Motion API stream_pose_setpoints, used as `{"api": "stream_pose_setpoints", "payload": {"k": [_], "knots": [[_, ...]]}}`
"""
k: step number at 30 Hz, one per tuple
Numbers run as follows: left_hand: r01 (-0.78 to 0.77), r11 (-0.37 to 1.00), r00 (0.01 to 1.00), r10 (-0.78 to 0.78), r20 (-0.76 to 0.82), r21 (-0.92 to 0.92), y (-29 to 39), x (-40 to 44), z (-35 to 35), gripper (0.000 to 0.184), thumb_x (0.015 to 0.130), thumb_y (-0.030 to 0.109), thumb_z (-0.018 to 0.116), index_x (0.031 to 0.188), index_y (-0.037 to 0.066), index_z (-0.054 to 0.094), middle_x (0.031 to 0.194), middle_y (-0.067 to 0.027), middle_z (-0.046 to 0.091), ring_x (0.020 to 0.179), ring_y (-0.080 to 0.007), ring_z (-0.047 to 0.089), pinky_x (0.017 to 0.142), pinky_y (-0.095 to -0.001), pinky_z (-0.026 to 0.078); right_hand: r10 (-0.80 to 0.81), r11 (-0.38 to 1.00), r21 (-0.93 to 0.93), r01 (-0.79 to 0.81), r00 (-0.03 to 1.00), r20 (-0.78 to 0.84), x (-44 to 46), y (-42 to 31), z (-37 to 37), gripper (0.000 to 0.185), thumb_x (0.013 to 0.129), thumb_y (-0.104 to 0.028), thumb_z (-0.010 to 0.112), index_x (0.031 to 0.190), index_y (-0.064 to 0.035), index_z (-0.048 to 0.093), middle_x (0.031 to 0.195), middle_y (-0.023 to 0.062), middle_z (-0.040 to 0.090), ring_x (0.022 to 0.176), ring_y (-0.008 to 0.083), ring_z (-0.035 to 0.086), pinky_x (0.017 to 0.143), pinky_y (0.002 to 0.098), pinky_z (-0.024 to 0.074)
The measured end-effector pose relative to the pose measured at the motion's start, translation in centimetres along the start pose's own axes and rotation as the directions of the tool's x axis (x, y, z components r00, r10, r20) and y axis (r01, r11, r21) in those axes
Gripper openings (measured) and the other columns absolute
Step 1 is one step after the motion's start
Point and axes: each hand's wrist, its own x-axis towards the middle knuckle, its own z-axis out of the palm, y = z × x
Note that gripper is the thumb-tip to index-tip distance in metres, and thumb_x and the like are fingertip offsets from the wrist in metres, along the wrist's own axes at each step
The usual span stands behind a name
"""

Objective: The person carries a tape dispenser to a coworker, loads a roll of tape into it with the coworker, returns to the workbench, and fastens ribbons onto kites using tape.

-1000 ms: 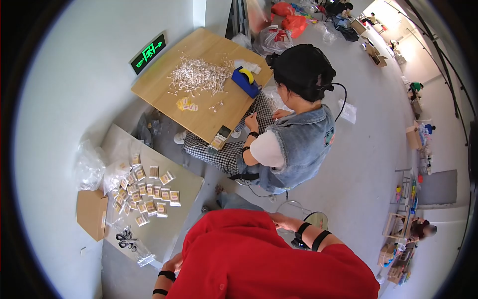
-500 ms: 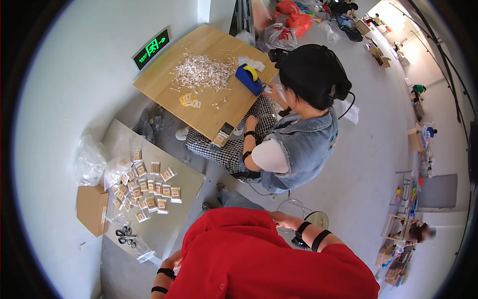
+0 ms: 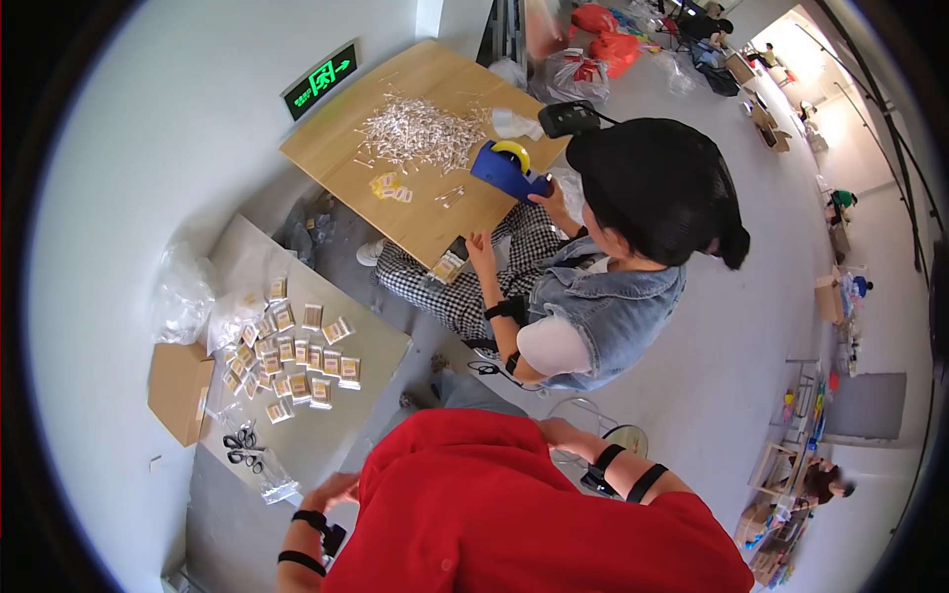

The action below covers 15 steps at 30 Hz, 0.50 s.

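Beside the red shirt at lower left is my left hand [image 3: 338, 489], close to the light table's near edge; its fingertips go out of sight at the shirt. On the other side, my right hand [image 3: 560, 433] is at the waist, its fingers hidden by the shirt. Nearest to my left hand are two pairs of black-handled scissors [image 3: 242, 447] and a clear plastic bag [image 3: 278, 484] on the light table [image 3: 341, 435]. Further up that table lie several small packs [image 3: 297, 361] with yellowish labels, some overlapping. Neither hand touches them.
A cardboard box [image 3: 180, 395] and clear plastic bags [image 3: 183, 296] stand along the wall. A co-worker [image 3: 613, 306] sits at the wooden table [image 3: 326, 148], which bears a heap of cotton swabs [image 3: 420, 128], yellow labels [image 3: 390, 188] and a blue tape dispenser [image 3: 509, 173].
My left hand has come up and outward from the shirt, showing more of itself. The co-worker has leaned, one hand now on the tape dispenser and the other raised near the table edge.
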Motion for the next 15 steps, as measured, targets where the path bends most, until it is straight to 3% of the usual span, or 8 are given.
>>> {"api": "stream_pose_setpoints", "payload": {"k": [1,3,5,6,8,10,13,15], "knots": [[-0.08,0.997,0.995,0.08,-0.056,-0.008,1.2,0.0,-0.5,0.038,0.087,0.024,0.056,0.114,-0.002,0.051,0.095,-0.0097,0.062,0.082,-0.0233,0.062,0.073,-0.0358,0.051,-0.077,0.978,-0.197,0.063,0.995,-0.061,-0.3,-0.3,-0.5,0.036,0.087,-0.037,0.046,0.094,-0.0048,0.061,0.078,0.017,0.063,0.075,0.0328,0.061,0.067,0.0421,0.0479],[-0.275,0.961,0.958,0.271,-0.095,-0.028,6.1,-2.0,-0.2,0.026,0.085,0.019,0.061,0.101,-0.001,0.059,0.086,-0.0077,0.061,0.074,-0.0203,0.062,0.069,-0.0309,0.051,-0.072,0.978,-0.206,0.026,0.974,-0.215,-2.5,-3.9,-2.8,0.027,0.082,-0.027,0.052,0.087,-0.0022,0.059,0.076,0.0205,0.062,0.075,0.0401,0.059,0.065,0.0502,0.0472],[-0.445,0.865,0.851,0.49,-0.191,0.233,9.9,-1.6,-1.0,0.022,0.084,0.025,0.063,0.088,0.004,0.062,0.079,0.0005,0.058,0.069,-0.012,0.055,0.065,-0.0269,0.047,-0.203,0.977,-0.038,0.21,0.86,-0.468,-4.0,-8.2,-5.3,0.024,0.084,-0.024,0.051,0.085,-0.0023,0.06,0.075,0.0194,0.062,0.074,0.0388,0.06,0.066,0.0481,0.0476],[-0.382,0.854,0.847,0.476,-0.235,0.352,13.1,-2.8,-0.1,0.033,0.084,0.027,0.062,0.103,0.001,0.06,0.085,-0.0023,0.061,0.08,-0.0126,0.058,0.072,-0.0282,0.048,-0.246,0.953,0.045,0.3,0.853,-0.461,-4.6,-10.3,-6.9,0.024,0.085,-0.024,0.052,0.089,-0.0018,0.06,0.074,0.0176,0.063,0.072,0.0348,0.061,0.066,0.0437,0.0486],[-0.566,0.697,0.701,0.688,-0.189,0.441,16.6,-1.2,0.1,0.08,0.081,0.026,0.067,0.14,0.001,0.02,0.126,-0.0184,0.049,0.107,-0.0229,0.054,0.087,-0.033,0.046,-0.26,0.865,0.288,0.411,0.858,-0.444,-4.0,-13.1,-8.6,0.026,0.086,-0.023,0.054,0.1,-0.0006,0.056,0.077,0.0143,0.062,0.073,0.0275,0.062,0.069,0.037,0.0497],[-0.609,0.674,0.674,0.718,-0.176,0.419,20.7,-2.6,3.5,0.106,0.072,0.029,0.075,0.142,0.003,-0.001,0.143,-0.02,0.023,0.124,-0.0309,0.038,0.097,-0.0376,0.038,-0.215,0.701,0.57,0.428,0.89,-0.403,-2.3,-15.2,-9.4,0.035,0.087,-0.023,0.056,0.112,0.001,0.051,0.087,0.0117,0.062,0.079,0.021,0.062,0.072,0.0326,0.05],[-0.681,0.46,0.488,0.865,-0.116,0.57,22.5,-1.1,6.9,0.121,0.066,0.03,0.079,0.141,0.006,-0.012,0.149,-0.0161,0.003,0.134,-0.0326,0.021,0.105,-0.0406,0.028,-0.077,0.211,0.974,0.079,0.995,-0.064,0.3,-16.7,-10.0,0.055,0.087,-0.022,0.059,0.128,0.0037,0.032,0.105,0.0107,0.053,0.093,0.0184,0.057,0.078,0.0321,0.0496],[-0.663,0.385,0.414,0.903,-0.115,0.642,23.5,-3.1,9.7,0.123,0.064,0.029,0.081,0.141,0.006,-0.012,0.149,-0.0161,0.003,0.135,-0.0328,0.019,0.107,-0.0399,0.025,-0.073,0.186,0.98,0.067,0.996,-0.054,1.8,-16.5,-9.3,0.062,0.086,-0.021,0.06,0.131,0.0039,0.025,0.11,0.0125,0.05,0.098,0.0215,0.055,0.082,0.0339,0.0489]]}}
